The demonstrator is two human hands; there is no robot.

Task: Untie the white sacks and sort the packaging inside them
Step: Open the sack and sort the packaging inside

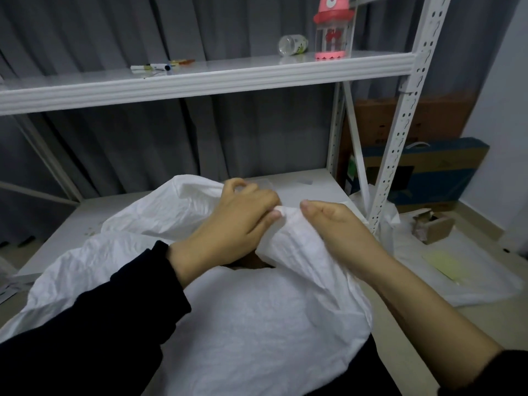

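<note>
Both the left hand (237, 221) and right hand (337, 227) grip the white sack (257, 324).

Readable text: I find none.
Brown carton (405, 118): faint print, too blurred for me.
Blue carton (434, 167): marks, not legible.

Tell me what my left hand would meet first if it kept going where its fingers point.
The left hand points rightward, pinching a fold of the white sack. Past that fold, it would probably meet the right hand first, near its thumb; depth is unclear.
</note>
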